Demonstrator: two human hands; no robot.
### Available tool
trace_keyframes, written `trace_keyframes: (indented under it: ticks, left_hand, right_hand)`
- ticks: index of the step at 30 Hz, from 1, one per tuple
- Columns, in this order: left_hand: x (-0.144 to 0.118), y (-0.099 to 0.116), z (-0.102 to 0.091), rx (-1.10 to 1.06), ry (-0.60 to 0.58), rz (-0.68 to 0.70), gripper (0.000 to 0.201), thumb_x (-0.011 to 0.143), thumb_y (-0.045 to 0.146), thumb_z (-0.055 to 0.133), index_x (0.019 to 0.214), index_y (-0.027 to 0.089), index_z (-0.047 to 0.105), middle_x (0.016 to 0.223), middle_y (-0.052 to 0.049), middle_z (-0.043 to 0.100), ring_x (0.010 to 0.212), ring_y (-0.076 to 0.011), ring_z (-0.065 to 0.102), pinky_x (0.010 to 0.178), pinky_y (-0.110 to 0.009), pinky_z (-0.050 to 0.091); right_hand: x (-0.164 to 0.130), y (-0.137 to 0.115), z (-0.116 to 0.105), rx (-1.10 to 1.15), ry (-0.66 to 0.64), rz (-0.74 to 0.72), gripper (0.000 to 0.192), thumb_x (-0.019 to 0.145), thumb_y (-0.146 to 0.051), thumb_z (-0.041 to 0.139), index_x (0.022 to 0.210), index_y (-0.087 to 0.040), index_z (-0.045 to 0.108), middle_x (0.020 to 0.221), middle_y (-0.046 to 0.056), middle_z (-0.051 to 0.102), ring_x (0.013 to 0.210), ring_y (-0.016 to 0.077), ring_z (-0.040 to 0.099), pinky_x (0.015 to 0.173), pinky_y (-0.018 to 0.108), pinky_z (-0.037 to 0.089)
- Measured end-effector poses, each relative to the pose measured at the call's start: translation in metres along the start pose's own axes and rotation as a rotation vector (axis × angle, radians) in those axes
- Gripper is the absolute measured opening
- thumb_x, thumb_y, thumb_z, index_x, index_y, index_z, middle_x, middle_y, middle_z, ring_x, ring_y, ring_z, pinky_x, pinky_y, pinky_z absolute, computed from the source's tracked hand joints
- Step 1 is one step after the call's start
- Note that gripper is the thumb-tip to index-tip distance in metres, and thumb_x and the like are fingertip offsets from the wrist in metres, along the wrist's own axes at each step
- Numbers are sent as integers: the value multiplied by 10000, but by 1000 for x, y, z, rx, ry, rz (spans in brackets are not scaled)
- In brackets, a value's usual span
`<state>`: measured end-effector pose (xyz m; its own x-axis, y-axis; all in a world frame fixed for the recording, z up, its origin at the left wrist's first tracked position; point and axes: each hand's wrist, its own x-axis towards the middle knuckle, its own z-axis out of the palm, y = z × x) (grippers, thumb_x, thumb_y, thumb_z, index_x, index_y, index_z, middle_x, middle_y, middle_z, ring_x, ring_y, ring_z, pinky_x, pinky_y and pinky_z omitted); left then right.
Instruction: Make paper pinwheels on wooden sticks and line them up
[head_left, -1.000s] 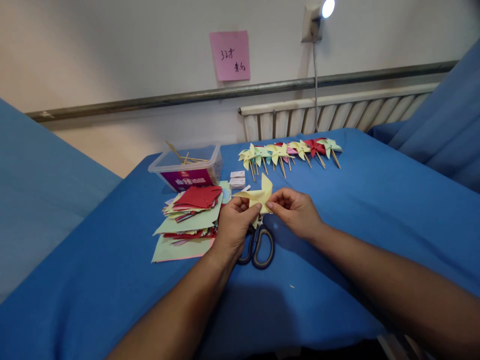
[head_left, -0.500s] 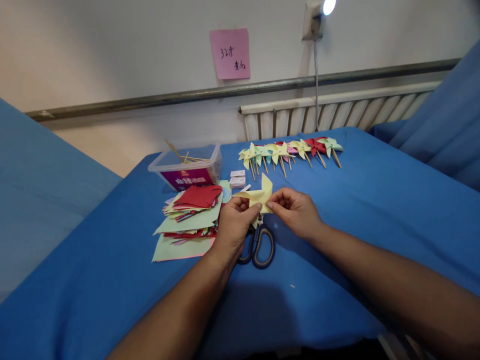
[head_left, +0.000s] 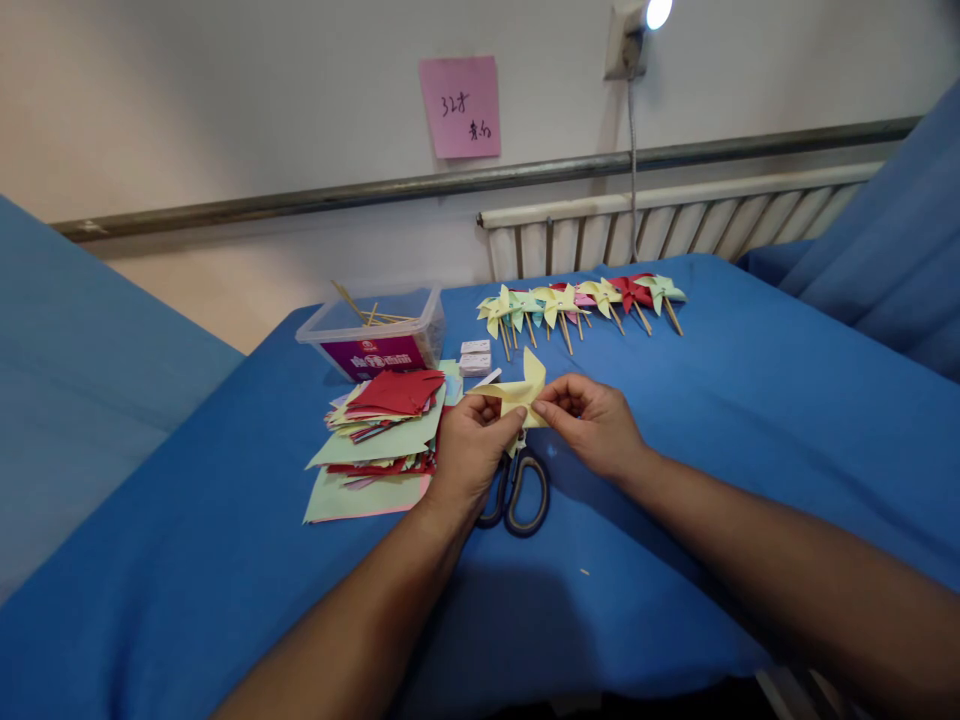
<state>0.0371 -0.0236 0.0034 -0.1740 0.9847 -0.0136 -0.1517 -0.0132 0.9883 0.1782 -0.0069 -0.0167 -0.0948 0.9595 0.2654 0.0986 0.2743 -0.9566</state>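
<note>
Between my two hands is a yellow paper pinwheel (head_left: 517, 392), its vanes partly folded in and one standing up. My left hand (head_left: 474, 440) pinches it from the left, thumb pressed near its middle. From the right, my right hand (head_left: 592, 420) grips its edge between thumb and curled fingers. Just below lies a pair of scissors (head_left: 529, 495) with dark handles; the left hand and the paper hide part of them. Left of my hands is a stack of cut coloured paper (head_left: 394, 395), red on top, with pale green sheets (head_left: 367, 500) under it.
A clear plastic tub (head_left: 375, 350) with wooden sticks stands behind the paper stack. Two small white boxes (head_left: 475, 358) sit beside it. Several finished pinwheels (head_left: 559, 305) on sticks lie in a row at the back. A radiator (head_left: 675, 225) and metal rail (head_left: 375, 192) line the wall.
Both hands keep their pinch on the yellow pinwheel and have barely moved. Nothing else on the table has shifted.
</note>
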Motion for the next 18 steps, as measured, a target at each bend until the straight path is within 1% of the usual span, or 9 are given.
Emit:
trace_keyframes:
  ticks: [8,18]
  left_hand:
    - [0,0,0,50,13,1,243,572,213,794,772,155,669,687,15,680,652,-141,633,639,-241,469]
    - [1,1,0,70,4,0,229,581,219,785,770,155,673,717,-2,697,655,-144,642,633,-244,475]
  right_hand:
    - [0,1,0,12,3,1,119,771,-301,644,750,-187,617,634,-18,616,546,106,517,529,236,415]
    - [-2,-1,0,29,10,-7,110,776,-290,646,749,-187,615,633,-23,610,545,102,514,525,236,411]
